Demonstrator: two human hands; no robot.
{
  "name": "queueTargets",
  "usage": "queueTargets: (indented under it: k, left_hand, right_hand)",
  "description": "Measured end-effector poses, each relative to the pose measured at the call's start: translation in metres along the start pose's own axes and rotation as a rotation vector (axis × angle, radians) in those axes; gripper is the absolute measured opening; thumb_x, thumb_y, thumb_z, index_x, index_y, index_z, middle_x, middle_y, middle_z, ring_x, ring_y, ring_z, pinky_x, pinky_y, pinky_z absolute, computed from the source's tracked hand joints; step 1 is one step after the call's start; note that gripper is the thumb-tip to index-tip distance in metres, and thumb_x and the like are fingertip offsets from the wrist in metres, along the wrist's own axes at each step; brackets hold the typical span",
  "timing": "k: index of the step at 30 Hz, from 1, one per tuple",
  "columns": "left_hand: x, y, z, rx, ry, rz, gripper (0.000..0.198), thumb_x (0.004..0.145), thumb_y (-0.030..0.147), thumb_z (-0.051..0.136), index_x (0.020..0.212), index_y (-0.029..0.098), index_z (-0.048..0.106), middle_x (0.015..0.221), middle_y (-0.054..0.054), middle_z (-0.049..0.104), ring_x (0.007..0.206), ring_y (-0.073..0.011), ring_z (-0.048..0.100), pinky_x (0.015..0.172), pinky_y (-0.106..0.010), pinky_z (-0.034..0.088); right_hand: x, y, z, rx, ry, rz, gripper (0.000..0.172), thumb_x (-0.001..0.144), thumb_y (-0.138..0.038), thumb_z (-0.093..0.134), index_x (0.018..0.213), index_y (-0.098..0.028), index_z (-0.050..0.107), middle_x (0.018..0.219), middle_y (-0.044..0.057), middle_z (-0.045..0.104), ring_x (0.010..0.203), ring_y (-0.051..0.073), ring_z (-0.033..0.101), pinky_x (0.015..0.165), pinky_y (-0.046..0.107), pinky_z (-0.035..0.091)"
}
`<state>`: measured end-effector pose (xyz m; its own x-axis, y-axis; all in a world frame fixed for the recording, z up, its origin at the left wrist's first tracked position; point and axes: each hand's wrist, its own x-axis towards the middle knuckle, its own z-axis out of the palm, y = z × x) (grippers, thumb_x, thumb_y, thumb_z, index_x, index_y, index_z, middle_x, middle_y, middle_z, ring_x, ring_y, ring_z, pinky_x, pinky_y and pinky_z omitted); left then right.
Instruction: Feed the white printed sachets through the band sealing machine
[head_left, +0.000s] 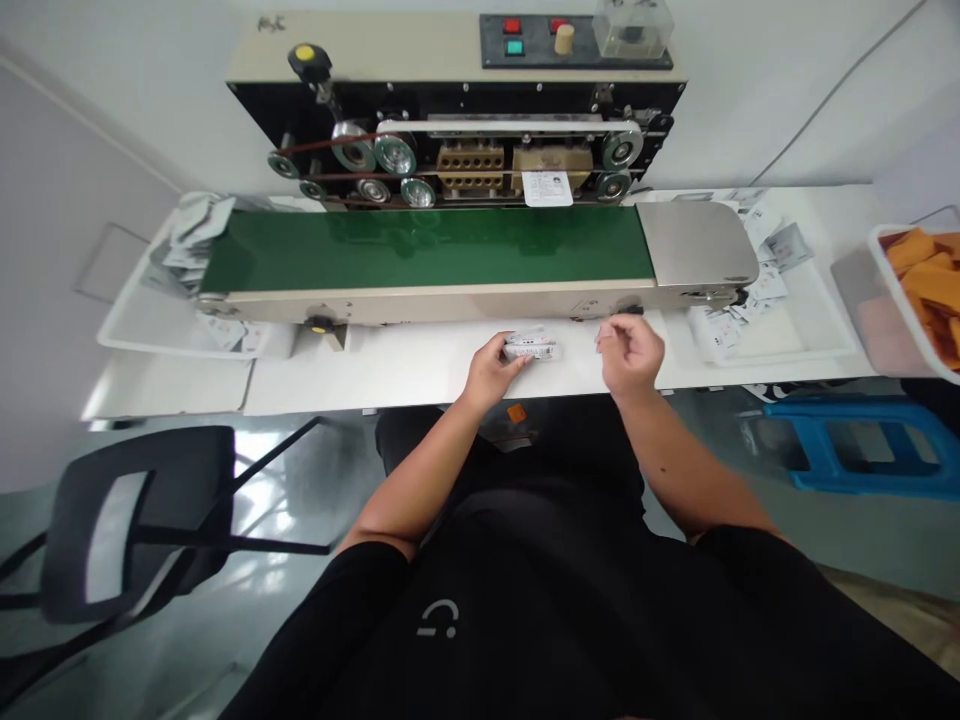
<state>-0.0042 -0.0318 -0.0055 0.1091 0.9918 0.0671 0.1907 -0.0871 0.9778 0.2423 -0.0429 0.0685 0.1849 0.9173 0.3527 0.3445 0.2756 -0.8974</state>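
Note:
My left hand (491, 372) is closed around a small stack of white printed packets (534, 347), held low over the white table. To the right, my right hand (631, 355) is curled with its thumb against the fingers, in front of the machine's near edge. No packet shows in it. A single white packet (547, 188) hangs at the band sealing machine (457, 50), its upper edge between the belts near the brass blocks. Below it, the green conveyor belt (427, 248) runs between my hands and the sealing rollers.
A white tray (120, 325) with a heap of packets stands at the left end of the conveyor. Another tray (810, 345) with loose packets is at the right. Beyond it sits a bin (877, 290) of orange pieces. A black chair (142, 510) and blue stool (870, 445) flank me.

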Motion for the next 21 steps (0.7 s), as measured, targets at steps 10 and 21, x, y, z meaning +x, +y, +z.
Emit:
queueTargets:
  k: [10,21]
  left_hand:
    - [0.002,0.000,0.002,0.006,-0.153,0.060,0.043,0.090,0.039,0.081,0.126,0.021,0.070,0.112,-0.007,0.077,0.099,-0.0208,0.072,0.088,-0.032,0.056]
    - [0.002,0.016,0.004,0.336,-0.124,0.215,0.046,0.092,0.035,0.078,0.134,0.021,0.065,0.122,-0.012,0.070,0.109,-0.0245,0.066,0.092,-0.036,0.056]
  right_hand:
    - [-0.026,0.065,0.027,0.219,-0.383,0.340,0.044,0.093,-0.051,0.072,0.125,-0.022,0.076,0.108,0.008,0.074,0.074,0.013,0.066,0.063,0.026,0.056]
    - [-0.024,0.062,0.034,0.084,-0.303,0.189,0.016,0.085,-0.031,0.077,0.095,-0.019,0.074,0.094,0.005,0.069,0.080,0.015,0.066,0.073,0.027,0.054]
